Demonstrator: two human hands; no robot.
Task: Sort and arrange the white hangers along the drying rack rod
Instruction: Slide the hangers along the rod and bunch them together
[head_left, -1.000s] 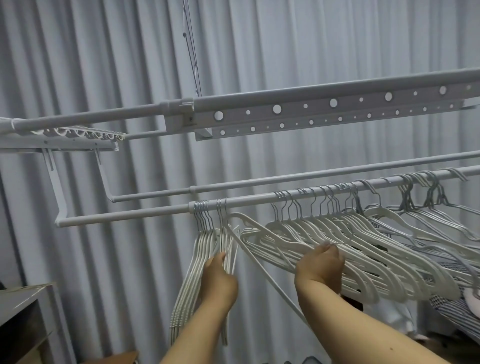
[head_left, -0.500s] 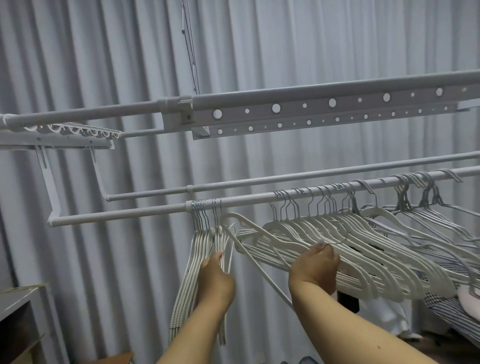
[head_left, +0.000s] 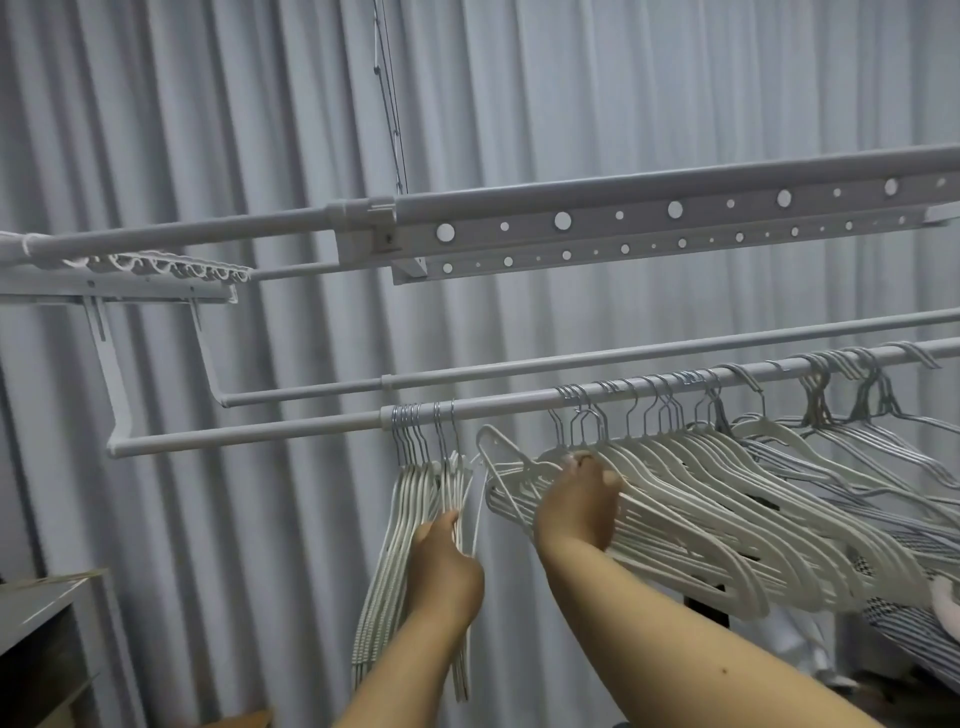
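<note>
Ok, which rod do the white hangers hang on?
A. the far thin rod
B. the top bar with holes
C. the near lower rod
C: the hooks of the hangers loop over the near lower rod; the far thin rod and top bar carry none.

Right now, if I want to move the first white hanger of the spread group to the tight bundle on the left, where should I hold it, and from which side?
Probably at the neck, just below its metal hook, coming from the open left side. That hanger leans toward the gap on the rod, so nothing blocks it there; behind it the others overlap closely.
</note>
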